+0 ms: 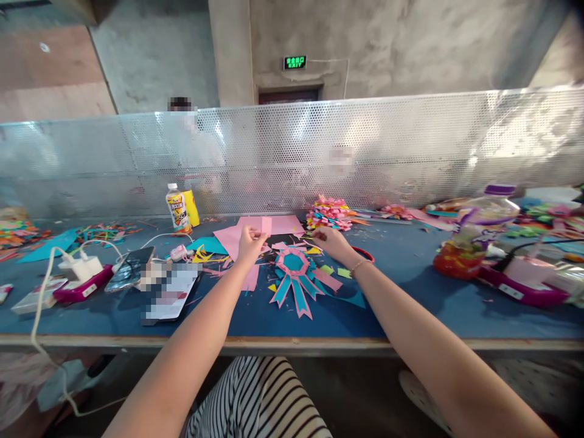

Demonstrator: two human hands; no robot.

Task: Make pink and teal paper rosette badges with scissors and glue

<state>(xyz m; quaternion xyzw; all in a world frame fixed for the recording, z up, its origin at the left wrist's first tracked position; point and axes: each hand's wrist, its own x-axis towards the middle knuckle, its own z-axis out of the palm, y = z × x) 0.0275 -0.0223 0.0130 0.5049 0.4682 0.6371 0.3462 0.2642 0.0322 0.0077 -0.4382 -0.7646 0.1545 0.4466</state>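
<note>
My left hand [252, 242] pinches a small pink paper strip [266, 225] upright above the table. Just behind it lie larger pink paper sheets [232, 238]. My right hand [329, 239] is low over the scraps, its fingers curled together at the tips; whether something small is between them I cannot make out. Between and in front of my hands lies a pink and blue paper rosette [292, 263] with pointed ribbon tails. Small yellow and green paper pieces [344, 273] and pink strips [328, 280] lie beside it.
A pile of pink paper flowers [329, 213] stands at the back. To the left are a drink bottle [177, 210], a phone [172, 295] and a power strip [84, 286] with cables. A purple-lidded jug [472, 234] stands at right. A perforated metal screen [274, 158] closes the table's back.
</note>
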